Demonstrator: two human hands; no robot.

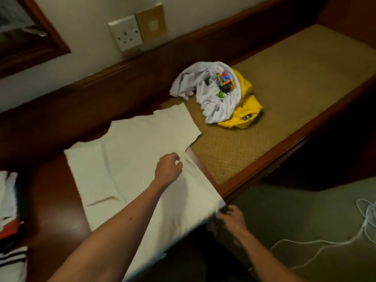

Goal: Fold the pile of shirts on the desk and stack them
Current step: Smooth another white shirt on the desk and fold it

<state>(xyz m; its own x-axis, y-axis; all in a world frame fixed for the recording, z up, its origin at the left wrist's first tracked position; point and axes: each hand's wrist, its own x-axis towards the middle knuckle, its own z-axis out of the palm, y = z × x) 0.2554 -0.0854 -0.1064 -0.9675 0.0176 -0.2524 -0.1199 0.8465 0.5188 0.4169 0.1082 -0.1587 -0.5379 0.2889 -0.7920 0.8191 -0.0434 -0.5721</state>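
**Cream shirt flat on desk, one side folded, hem corner in right hand**

Desk (264,139): dark wood, tan inlay. Cream shirt (130,159) lies flat across it, long axis running from the near hem up-left toward the wall; far sleeve already folded in. Unfolded pile (217,94), white over yellow, sits well apart, up-right. Folded stack (10,210) at left edge, blurred, count uncertain. Left hand (167,168) rests mid-shirt with fingers loosely curled, apparently pinning the cloth. Right hand (231,217) pinches the hem corner at the desk's near edge; it is nearer the unfolded side, so that fold likely falls to it.
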